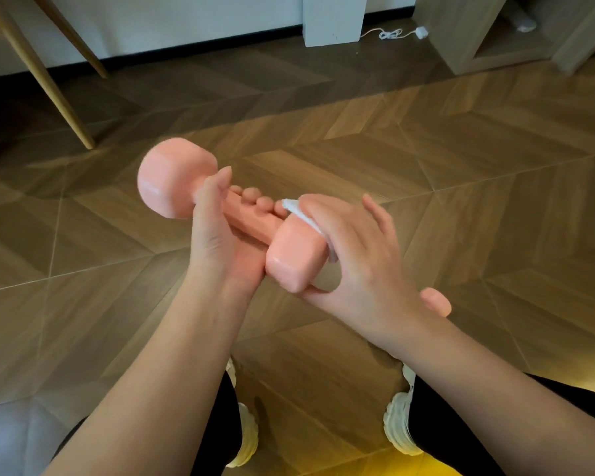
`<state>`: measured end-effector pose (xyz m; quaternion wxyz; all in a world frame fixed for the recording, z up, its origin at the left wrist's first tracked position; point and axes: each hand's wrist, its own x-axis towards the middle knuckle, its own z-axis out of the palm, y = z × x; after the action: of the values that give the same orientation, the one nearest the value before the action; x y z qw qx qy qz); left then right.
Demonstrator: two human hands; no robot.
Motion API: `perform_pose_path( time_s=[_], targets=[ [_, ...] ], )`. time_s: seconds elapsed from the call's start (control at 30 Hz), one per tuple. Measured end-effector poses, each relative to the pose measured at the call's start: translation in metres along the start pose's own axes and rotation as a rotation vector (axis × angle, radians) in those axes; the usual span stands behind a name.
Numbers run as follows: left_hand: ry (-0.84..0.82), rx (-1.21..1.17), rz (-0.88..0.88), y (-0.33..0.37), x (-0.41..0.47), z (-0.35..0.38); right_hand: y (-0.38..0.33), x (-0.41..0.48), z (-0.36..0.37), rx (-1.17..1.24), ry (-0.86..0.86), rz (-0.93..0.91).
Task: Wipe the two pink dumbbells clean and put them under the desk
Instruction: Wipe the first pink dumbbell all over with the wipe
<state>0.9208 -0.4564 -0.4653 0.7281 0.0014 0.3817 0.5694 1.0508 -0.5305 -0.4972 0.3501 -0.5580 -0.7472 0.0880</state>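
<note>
Both forearms reach out from the bottom of the view, above a pair of white shoes point(404, 426) planted on the wooden floor point(461, 159), and they meet on one pink dumbbell point(234, 214) held in the air well above that floor. Its bar lies in the left hand point(217, 235), whose fingers point(251, 193) curl round the bar from below with the thumb laid along the top, near the far head. The near head sits against the right hand point(354, 255), which presses a small white cloth point(303, 218) onto that head's outer side; the thumb props the head from underneath while the other fingers are spread and partly lifted, blurred as if mid-rub. So the step in hand looks like the wiping of this dumbbell, at its near end. A small pink rounded shape point(436, 301) peeps out past the right wrist; it may be part of the second dumbbell lying on the floor, though I cannot tell for sure. Slanted wooden legs point(45, 80) stand at the far left, probably the desk. Next, I judge, the cloth must travel along the bar and over the far head, with the left hand shifting its hold to bare the covered part, before anything goes under the desk.
</note>
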Motion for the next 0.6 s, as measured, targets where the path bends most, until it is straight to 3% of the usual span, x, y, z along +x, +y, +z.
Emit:
perform_pose_path(
  time_s=[0.17, 0.37, 0.6],
  targets=[
    [0.147, -0.027, -0.063, 0.0041, 0.0089, -0.0076, 0.0000, -0.0048, 0.0091, -0.169, 0.087, -0.208],
    [0.134, -0.020, -0.016, 0.0022, 0.0088, -0.0070, -0.0015, -0.0023, 0.0095, -0.067, -0.041, 0.038],
    [0.134, -0.045, -0.041, 0.0034, 0.0111, -0.0102, 0.0022, -0.0004, 0.0070, 0.000, -0.018, -0.127]
  ],
)
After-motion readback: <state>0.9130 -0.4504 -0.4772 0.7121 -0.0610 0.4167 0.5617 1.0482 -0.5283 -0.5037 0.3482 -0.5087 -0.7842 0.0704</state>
